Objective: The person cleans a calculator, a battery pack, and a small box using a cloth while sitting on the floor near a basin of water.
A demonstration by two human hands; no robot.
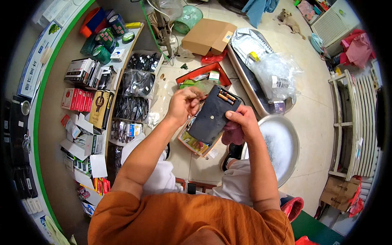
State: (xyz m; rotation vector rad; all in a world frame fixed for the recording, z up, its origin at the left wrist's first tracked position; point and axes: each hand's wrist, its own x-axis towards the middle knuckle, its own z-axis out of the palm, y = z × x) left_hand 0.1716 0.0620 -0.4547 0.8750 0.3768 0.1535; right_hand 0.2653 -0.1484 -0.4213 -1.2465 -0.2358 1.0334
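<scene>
A flat dark-grey electronic device (pixel 211 118) lies back side up above the floor, its battery compartment open at the top. Batteries (pixel 226 97) sit inside that compartment. My right hand (pixel 243 122) grips the device's right edge, thumb on its back. A mauve cloth (pixel 232 133) hangs beneath the same hand. To the left of the device, my left hand (pixel 185 104) has curled, slightly blurred fingers; whether they pinch something small is unclear. Below the device stands an open cardboard box (pixel 191 144) of mixed small items, partly hidden.
A metal basin of foamy water (pixel 275 150) stands at my right. Shelves with boxed goods (pixel 79 101) run along the left. Ahead are a brown carton (pixel 208 35), a red box lid (pixel 222 72) and a long padded board (pixel 245 79) bearing plastic bags. A dog (pixel 289 21) lies farther off.
</scene>
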